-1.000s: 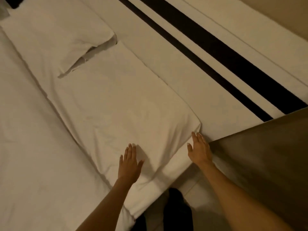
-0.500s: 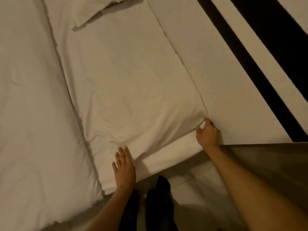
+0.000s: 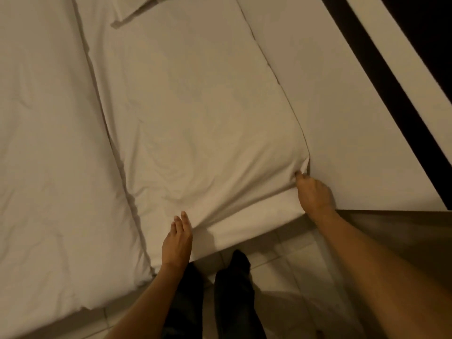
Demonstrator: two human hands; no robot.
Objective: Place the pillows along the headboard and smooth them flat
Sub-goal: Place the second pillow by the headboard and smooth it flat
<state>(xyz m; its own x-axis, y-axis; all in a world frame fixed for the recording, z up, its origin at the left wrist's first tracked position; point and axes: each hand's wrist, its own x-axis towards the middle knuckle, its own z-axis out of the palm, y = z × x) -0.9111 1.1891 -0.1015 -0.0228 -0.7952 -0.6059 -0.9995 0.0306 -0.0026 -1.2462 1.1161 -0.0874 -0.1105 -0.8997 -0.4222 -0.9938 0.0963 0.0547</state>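
At the bed's near edge, against the white padded headboard (image 3: 342, 94), the plump white fabric pillow (image 3: 195, 118) lies. Its corner is pinched by the right hand (image 3: 314, 194); the left hand (image 3: 177, 243) is laid open and flat. Too hard a tug risks dragging the pillow off the edge.

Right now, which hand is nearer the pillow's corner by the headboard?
Right. The right hand pinches that pillow corner at the headboard; the left hand lies flat on the near edge.
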